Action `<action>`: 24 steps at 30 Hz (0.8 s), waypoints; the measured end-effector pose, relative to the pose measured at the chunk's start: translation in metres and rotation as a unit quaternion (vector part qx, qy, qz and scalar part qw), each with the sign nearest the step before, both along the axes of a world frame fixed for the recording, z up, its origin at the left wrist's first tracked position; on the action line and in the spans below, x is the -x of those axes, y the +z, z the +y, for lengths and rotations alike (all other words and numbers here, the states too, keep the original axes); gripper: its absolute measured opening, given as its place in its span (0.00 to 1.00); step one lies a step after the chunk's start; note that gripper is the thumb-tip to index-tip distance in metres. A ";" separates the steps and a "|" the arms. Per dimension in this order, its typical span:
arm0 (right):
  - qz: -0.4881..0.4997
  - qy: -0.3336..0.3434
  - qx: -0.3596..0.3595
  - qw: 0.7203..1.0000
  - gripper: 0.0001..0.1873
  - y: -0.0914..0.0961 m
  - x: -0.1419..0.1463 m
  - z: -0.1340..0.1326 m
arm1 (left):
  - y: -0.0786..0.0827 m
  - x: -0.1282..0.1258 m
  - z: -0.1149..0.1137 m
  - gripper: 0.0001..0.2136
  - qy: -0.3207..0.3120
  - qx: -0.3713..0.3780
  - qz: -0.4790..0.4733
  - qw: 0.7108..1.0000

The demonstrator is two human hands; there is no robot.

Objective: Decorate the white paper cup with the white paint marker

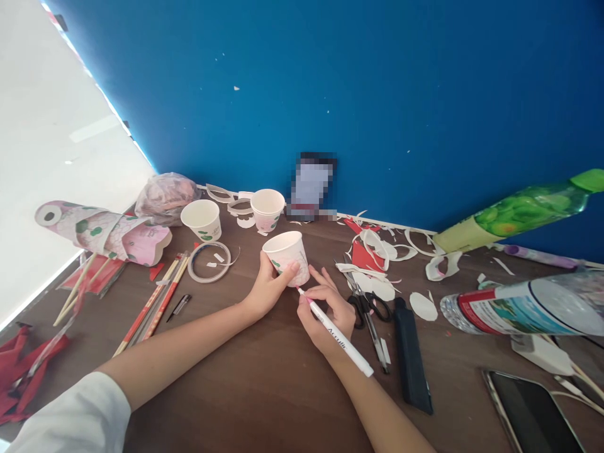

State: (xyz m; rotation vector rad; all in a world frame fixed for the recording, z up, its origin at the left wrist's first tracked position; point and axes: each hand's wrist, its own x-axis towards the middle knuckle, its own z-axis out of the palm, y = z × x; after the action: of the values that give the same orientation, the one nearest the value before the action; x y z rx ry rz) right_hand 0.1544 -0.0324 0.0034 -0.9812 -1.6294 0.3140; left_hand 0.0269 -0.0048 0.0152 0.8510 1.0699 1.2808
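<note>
My left hand (pixel 270 286) is wrapped around a white paper cup (pixel 285 249) with a pink and green print, its thumb pressed on the side. The cup tilts slightly, mouth up. My right hand (pixel 328 311) grips a white acrylic marker (pixel 340 340), whose pink tip meets the lower edge of the cup. Two similar paper cups stand behind: one paper cup (pixel 201 220) to the left, another paper cup (pixel 267 211) at the back. Right of my right hand lie black-handled scissors (pixel 362 302) and a pen (pixel 379 343).
A tape roll (pixel 209 262), chopsticks (pixel 153 302) and a pink cup-built shape (pixel 106 233) lie left. A phone (pixel 309 185) leans on the blue partition (pixel 330 75). Paper scraps (pixel 372 286), a dark pouch (pixel 411 355), a green bottle (pixel 514 211), a water bottle (pixel 509 308) and another phone (pixel 531 409) are right.
</note>
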 end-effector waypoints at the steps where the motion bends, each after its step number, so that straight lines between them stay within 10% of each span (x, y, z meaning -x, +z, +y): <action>1: 0.005 0.001 0.004 1.000 0.10 0.000 0.000 0.000 | 0.000 0.000 0.000 0.28 0.000 0.000 0.000 1.000; 24: 0.106 0.036 0.030 0.993 0.06 0.001 -0.004 -0.003 | -0.014 0.003 0.000 0.26 0.012 -0.001 -0.032 0.999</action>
State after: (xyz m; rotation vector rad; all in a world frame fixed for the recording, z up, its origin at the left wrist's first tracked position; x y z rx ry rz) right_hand 0.1584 -0.0355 0.0040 -0.9030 -1.4705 0.5009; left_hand 0.0241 -0.0048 0.0008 0.7957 1.0307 1.3220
